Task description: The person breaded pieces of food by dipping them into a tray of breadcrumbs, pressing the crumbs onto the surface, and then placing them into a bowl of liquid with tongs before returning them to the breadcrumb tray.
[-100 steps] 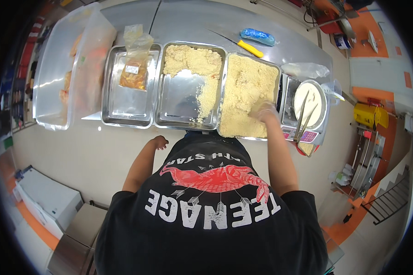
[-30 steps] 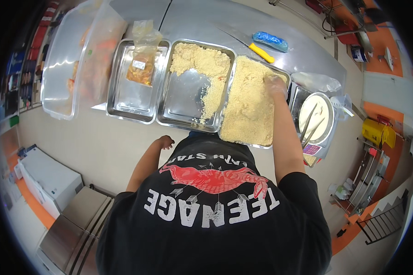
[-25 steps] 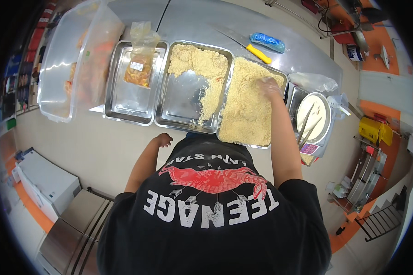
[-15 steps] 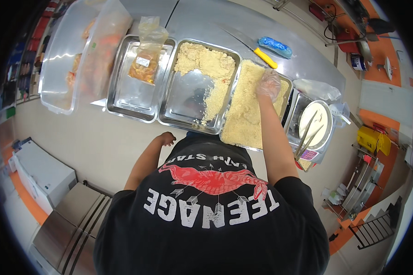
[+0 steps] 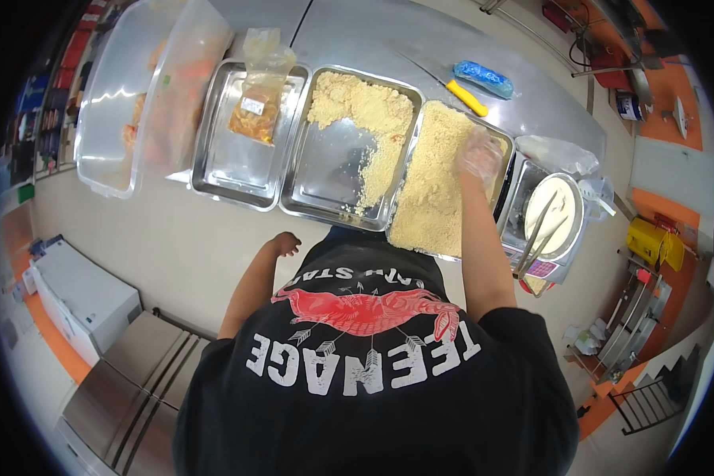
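My right hand [image 5: 481, 156], in a clear plastic glove, is down at the right side of a steel tray filled with pale yellow crumbs [image 5: 430, 178]. Its fingers are blurred and partly lost against the crumbs. My left hand [image 5: 287, 243], bare, hangs in front of the table edge, holding nothing, its fingers loosely bent and a little apart. Left of the crumbs stands a second steel tray [image 5: 317, 178], with crumb-coated pieces [image 5: 365, 103] along its far side and loose crumbs down its right side.
A third tray [image 5: 226, 170] holds a bag of orange-brown food [image 5: 254, 119]. Farther left stands a translucent bin [image 5: 107, 103]. A yellow-handled knife [image 5: 466, 97] and blue roll [image 5: 484, 78] lie behind the crumbs. At right, tongs [image 5: 541, 226] rest in a bowl of white batter [image 5: 559, 214].
My gloved right hand has shifted slightly nearer to me over the crumbs and looks more blurred. The whole view has swung a little; my left hand hangs in much the same pose.
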`<state>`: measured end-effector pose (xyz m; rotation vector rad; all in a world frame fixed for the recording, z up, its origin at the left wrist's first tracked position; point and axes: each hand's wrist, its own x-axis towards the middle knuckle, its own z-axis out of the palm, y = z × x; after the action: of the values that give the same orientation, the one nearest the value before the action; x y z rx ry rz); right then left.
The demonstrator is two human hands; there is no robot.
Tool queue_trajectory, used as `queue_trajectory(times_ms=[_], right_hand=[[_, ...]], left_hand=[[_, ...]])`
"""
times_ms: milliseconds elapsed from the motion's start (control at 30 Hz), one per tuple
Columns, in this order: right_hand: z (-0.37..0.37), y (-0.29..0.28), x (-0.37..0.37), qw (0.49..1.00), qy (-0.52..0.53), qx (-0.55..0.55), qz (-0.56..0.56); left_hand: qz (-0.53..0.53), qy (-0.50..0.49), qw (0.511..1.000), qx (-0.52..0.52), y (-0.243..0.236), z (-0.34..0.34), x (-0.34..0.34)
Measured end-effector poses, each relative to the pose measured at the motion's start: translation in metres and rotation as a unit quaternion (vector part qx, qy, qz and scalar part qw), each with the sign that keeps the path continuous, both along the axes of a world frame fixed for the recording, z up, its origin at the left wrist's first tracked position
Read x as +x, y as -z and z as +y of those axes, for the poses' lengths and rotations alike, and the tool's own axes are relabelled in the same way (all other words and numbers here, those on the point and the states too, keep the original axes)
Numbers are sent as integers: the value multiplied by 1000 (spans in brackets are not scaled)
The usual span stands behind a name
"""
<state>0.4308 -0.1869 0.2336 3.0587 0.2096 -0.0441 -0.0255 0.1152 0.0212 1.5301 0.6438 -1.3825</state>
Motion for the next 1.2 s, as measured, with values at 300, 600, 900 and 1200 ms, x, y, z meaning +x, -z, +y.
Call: queue_trajectory(times_ms=[300, 600, 900, 1200], right_hand=[[-61, 11, -8, 969, 81, 135, 193], [-63, -19, -58, 965, -55, 112, 230], [-7, -3, -63, 991, 26, 127, -22], [12, 20, -94, 992, 16, 109, -65]], left_hand=[[-8, 84, 996, -12, 6, -28, 16], [-8, -1, 999, 31, 12, -11, 46], [21, 18, 999, 31, 13, -20, 28], [14, 10, 999, 39, -8, 2, 8]])
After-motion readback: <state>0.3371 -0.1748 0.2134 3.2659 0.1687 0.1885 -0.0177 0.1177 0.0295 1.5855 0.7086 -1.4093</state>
